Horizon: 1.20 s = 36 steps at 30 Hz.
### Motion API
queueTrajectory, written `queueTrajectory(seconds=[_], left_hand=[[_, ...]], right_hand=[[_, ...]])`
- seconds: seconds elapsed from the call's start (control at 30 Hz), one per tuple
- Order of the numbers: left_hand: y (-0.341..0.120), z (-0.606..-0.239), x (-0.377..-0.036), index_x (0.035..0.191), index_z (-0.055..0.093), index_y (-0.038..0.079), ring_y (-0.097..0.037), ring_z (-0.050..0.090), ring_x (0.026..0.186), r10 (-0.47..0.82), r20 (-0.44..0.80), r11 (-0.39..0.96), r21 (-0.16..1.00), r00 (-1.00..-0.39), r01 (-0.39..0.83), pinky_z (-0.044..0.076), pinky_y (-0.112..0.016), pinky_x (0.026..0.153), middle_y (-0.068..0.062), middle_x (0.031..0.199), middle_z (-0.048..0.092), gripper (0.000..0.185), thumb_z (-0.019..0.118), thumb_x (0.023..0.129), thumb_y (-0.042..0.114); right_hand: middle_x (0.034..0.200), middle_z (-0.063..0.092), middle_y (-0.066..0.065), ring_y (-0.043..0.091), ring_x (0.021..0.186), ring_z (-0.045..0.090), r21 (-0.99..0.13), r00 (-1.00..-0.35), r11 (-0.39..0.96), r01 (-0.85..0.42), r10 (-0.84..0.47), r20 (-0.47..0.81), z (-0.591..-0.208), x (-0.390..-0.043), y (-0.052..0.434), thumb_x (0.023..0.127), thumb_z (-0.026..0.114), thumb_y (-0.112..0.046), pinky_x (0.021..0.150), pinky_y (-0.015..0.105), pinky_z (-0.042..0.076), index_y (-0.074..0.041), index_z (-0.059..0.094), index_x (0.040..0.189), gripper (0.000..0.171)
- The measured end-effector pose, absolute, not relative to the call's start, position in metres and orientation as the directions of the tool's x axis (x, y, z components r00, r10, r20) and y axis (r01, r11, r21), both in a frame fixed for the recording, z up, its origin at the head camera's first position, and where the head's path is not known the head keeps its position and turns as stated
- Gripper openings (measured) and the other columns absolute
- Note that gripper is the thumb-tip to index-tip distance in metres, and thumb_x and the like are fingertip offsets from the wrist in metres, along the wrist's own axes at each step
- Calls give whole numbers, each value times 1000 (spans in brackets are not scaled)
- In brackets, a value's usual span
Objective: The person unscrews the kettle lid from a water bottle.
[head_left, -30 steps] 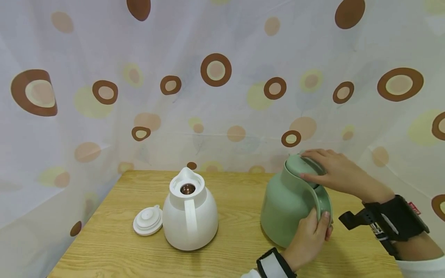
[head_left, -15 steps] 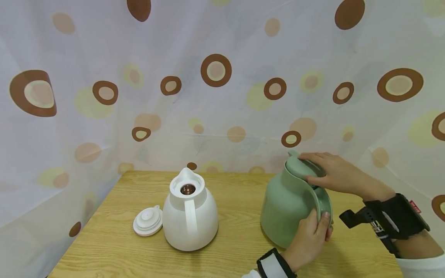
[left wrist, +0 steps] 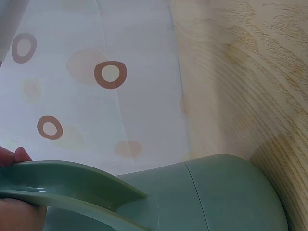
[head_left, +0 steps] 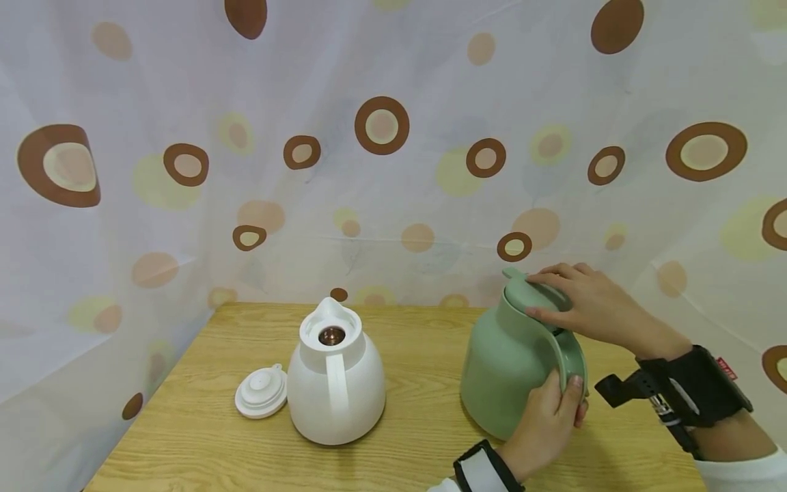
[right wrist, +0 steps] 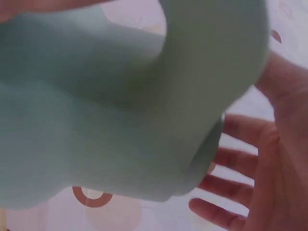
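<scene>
A sage-green thermos jug point(head_left: 501, 376) stands upright at the right of the table in the head view. My left hand point(head_left: 544, 424) grips its handle point(head_left: 561, 352), fingers wrapped round it; in the left wrist view, bits of the left hand point(left wrist: 21, 214) show at the handle's edge. From the right, my right hand point(head_left: 593, 307) holds the jug's round lid point(head_left: 533, 294), thumb on the near side and fingers across the far side. The lid sits at the jug's mouth, a small tab point(head_left: 512, 272) poking out at the back. The right wrist view shows the right fingers point(right wrist: 231, 190) spread beside the lid.
Left of the green jug stands a white thermos jug point(head_left: 337, 389) with its mouth uncovered and its handle facing me. A white lid point(head_left: 261, 391) lies on the wooden table point(head_left: 418, 410) beside it. A patterned curtain point(head_left: 381, 198) hangs behind the table.
The green lid's tab comes more into view at the back and tips slightly left. My right fingers and thumb shift a little over the lid. The left hand and both jugs stay put.
</scene>
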<state>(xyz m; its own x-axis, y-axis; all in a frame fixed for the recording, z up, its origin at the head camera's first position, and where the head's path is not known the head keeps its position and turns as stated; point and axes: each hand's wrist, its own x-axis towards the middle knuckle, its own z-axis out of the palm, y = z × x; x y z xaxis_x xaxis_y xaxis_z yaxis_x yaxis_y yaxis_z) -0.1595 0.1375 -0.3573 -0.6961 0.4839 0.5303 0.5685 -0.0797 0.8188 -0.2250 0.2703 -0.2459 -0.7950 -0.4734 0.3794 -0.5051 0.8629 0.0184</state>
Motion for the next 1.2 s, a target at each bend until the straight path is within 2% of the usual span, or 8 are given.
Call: queueTrajectory(seconds=[0.2, 0.47, 0.6, 0.9, 1.03, 1.2], left_hand=[[140, -360, -161, 91, 43, 3, 2, 40, 54, 479, 525, -75, 823, -704, 563, 38, -11, 51, 2, 66, 45, 23, 27, 103, 15], [150, -376, -172, 93, 43, 8, 1, 41, 54, 489, 507, -75, 835, -710, 545, 39, -13, 51, 6, 67, 45, 24, 26, 103, 22], [150, -377, -172, 93, 42, 8, 3, 41, 55, 495, 505, -85, 838, -707, 539, 40, -13, 51, 6, 68, 45, 24, 26, 103, 23], [150, -376, -172, 92, 43, 8, 2, 43, 55, 488, 518, -81, 828, -703, 555, 41, -12, 52, 5, 67, 46, 25, 26, 103, 23], [150, -376, -172, 91, 42, 9, 3, 42, 55, 496, 516, -86, 830, -699, 552, 41, -12, 52, 7, 67, 44, 25, 25, 103, 24], [150, -375, -171, 91, 41, 10, 2, 41, 54, 506, 508, -91, 835, -697, 542, 40, -13, 52, 7, 67, 44, 26, 25, 103, 25]], right_hand=[[126, 51, 16, 41, 111, 44, -34, -757, 804, -594, -543, 363, -245, -224, 277, 80, 69, -22, 75, 55, 43, -8, 57, 124, 48], [116, 53, 19, 40, 105, 47, 7, -767, 853, -521, -472, 435, -248, -226, 270, 78, 70, -43, 82, 59, 36, -6, 60, 118, 55], [113, 54, 19, 40, 103, 47, 31, -761, 856, -516, -474, 443, -250, -226, 269, 78, 70, -44, 82, 59, 35, -5, 60, 117, 56], [121, 51, 17, 38, 107, 46, -28, -733, 791, -611, -552, 398, -246, -223, 272, 79, 71, -21, 75, 53, 44, -3, 55, 122, 49], [124, 48, 20, 41, 111, 43, -46, -758, 812, -582, -520, 393, -245, -223, 271, 81, 70, -28, 78, 57, 41, -3, 55, 122, 51], [120, 50, 20, 40, 110, 44, -23, -771, 847, -531, -472, 428, -246, -222, 269, 81, 69, -40, 81, 58, 39, -3, 57, 120, 56]])
